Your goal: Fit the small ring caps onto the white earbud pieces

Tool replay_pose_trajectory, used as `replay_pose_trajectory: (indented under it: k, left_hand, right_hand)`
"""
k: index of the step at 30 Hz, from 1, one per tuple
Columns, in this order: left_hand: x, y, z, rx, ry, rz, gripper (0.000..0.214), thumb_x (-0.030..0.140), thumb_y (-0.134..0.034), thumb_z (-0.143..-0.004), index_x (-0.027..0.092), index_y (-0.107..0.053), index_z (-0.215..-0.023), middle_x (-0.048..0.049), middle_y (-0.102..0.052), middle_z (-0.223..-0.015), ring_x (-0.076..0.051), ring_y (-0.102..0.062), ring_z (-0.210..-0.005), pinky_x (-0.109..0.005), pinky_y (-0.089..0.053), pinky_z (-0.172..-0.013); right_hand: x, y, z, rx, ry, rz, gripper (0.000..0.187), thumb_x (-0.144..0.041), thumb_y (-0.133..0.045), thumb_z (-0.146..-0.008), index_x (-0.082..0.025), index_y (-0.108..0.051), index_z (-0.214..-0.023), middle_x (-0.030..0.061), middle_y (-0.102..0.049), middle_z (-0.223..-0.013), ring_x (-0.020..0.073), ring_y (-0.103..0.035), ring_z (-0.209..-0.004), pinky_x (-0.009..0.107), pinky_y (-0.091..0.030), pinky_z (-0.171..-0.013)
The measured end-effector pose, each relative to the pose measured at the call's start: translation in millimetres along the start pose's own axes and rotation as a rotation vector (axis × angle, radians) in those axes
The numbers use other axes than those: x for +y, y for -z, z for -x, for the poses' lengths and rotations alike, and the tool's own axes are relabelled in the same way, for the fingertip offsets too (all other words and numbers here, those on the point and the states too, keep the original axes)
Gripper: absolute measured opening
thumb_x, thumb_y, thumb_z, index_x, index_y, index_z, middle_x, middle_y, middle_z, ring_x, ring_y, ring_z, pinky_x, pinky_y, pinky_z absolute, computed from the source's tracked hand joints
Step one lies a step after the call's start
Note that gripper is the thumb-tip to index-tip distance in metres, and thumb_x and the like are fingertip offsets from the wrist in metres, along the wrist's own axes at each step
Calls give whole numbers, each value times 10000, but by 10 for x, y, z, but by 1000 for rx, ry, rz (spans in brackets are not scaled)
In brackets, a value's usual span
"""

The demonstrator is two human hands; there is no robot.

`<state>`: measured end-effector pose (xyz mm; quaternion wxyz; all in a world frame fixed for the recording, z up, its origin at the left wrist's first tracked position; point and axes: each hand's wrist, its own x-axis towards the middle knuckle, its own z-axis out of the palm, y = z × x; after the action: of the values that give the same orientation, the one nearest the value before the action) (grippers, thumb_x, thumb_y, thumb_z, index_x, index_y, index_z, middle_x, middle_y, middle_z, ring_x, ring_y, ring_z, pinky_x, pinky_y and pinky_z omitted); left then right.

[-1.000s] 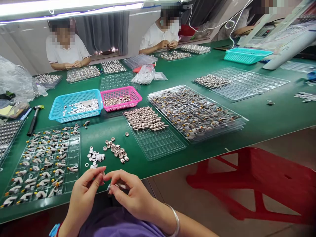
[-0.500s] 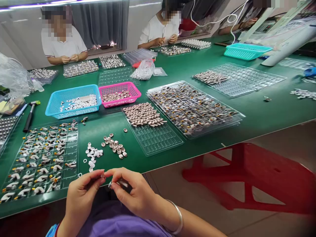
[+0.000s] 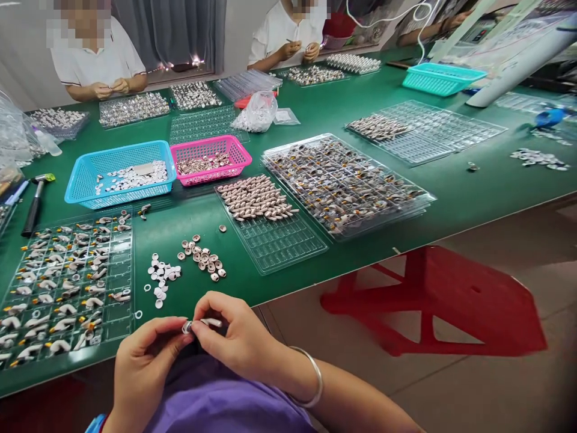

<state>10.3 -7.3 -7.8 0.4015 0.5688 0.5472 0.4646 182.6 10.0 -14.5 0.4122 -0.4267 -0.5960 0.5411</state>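
In front of my lap, my left hand point(image 3: 148, 352) pinches a small round silvery-white piece point(image 3: 186, 327) between thumb and forefinger. My right hand point(image 3: 238, 334), with a bangle on its wrist, closes on a small earbud-like part whose pale stem point(image 3: 213, 323) sticks out to the right. The two pieces meet at my fingertips; whether they are joined I cannot tell. Just beyond my hands lie loose white discs point(image 3: 162, 273) and brownish cup-shaped caps point(image 3: 205, 258). To the left, a clear compartment tray point(image 3: 119, 313) holds rows of bent beige parts with yellow tips.
A blue basket point(image 3: 74, 186) with white discs stands beside a pink basket point(image 3: 234, 144) of caps. Stacked filled trays point(image 3: 347, 186) and a tray of stems point(image 3: 288, 240) lie right of them. A hammer point(image 3: 33, 207) lies left, a red stool point(image 3: 469, 300) stands right. Two co-workers sit opposite.
My hands have come together, bringing the stemmed part against the round piece; my right fingers have tightened round it. The whole view has shifted slightly.
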Motion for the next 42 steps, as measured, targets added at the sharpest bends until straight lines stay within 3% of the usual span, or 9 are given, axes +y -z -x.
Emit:
replay_pose_trajectory:
  k: [8, 15, 21, 27, 31, 36, 42]
  left_hand:
    - [-22, 26, 39, -13, -110, -99, 209, 141, -784, -711, 306, -804, -837, 56, -807, -765, -119, -756, -642, -119, -596, -636]
    - [-69, 44, 43, -21, -171, -160, 193, 158, -775, -744, 301, -794, -872, 52, -807, -794, -125, -755, -663, -143, -605, -653]
    - [-73, 45, 77, -2, -140, -151, 138, 196, -787, -740, 267, -788, -858, 29, -806, -769, -153, -763, -646, -177, -624, -624]
    - [-94, 28, 150, 22, -84, -60, 287, 168, -773, -756, 253, -727, -1026, 14, -815, -818, -182, -783, -713, -229, -647, -677]
    - [-106, 29, 178, 44, -174, -101, 335, 141, -759, -775, 277, -691, -1074, 36, -813, -831, -158, -780, -723, -206, -631, -703]
    - [-140, 94, 215, 77, -386, -293, 372, 108, -778, -757, 299, -686, -1063, 54, -808, -861, -138, -771, -728, -195, -603, -739]
    - [-141, 157, 249, -34, -441, -272, 421, 30, -746, -745, 308, -669, -1052, 42, -796, -899, -170, -768, -763, -256, -624, -726]
  right_hand:
    - [-21, -26, -8, -35, -92, -28, 63, -220, -605, -778, -171, -579, -748, -29, -540, -649, 101, -452, -572, 210, -349, -517]
    - [-13, -29, -11, -45, -89, -28, 77, -230, -601, -780, -170, -571, -743, -30, -534, -640, 99, -444, -564, 211, -342, -509]
    - [-18, -25, -18, -27, -68, 1, 69, -220, -593, -783, -172, -572, -738, -25, -545, -660, 100, -461, -581, 208, -355, -525]
    - [-25, -35, 11, -28, -45, -11, 99, -228, -615, -789, -183, -553, -726, -35, -521, -654, 97, -446, -575, 211, -356, -525]
    - [-8, -41, 24, -26, -48, -42, 87, -219, -628, -782, -181, -561, -742, -38, -512, -660, 95, -439, -576, 216, -357, -526]
    - [-14, -9, 14, -74, -69, -151, 76, -232, -645, -775, -166, -609, -783, -24, -536, -695, 94, -460, -585, 222, -374, -530]
    - [-5, -3, 36, -138, -100, -258, 90, -230, -680, -753, -169, -615, -740, -33, -531, -659, 86, -449, -566, 211, -362, -501]
